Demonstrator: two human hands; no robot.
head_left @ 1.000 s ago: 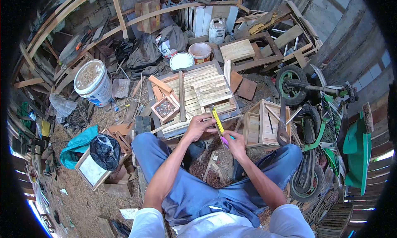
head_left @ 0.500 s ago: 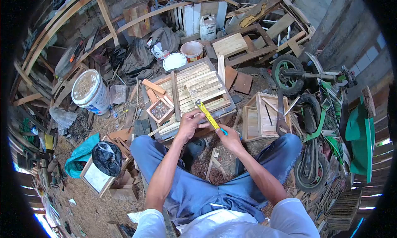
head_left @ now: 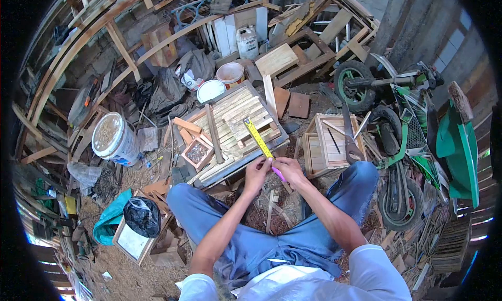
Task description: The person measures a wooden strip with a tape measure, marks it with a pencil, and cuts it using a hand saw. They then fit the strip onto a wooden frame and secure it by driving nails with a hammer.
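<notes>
Now my left hand [head_left: 255, 176] and right hand [head_left: 289, 173] meet at frame centre, fingers pinched on the lower end of the yellow measuring tape [head_left: 259, 139]; half a second ago they were farther apart, with less yellow showing past my left fingers. The strip reaches over the slatted wooden top [head_left: 218, 124]. Left of centre, a small square box [head_left: 190, 163] holds small dark bits; farther left, a white bucket [head_left: 121, 155] holds loose brownish stuff.

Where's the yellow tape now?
Mid-view in the head camera, the yellow tape sticks out from the left hand and right hand, over the slatted panel.
</notes>
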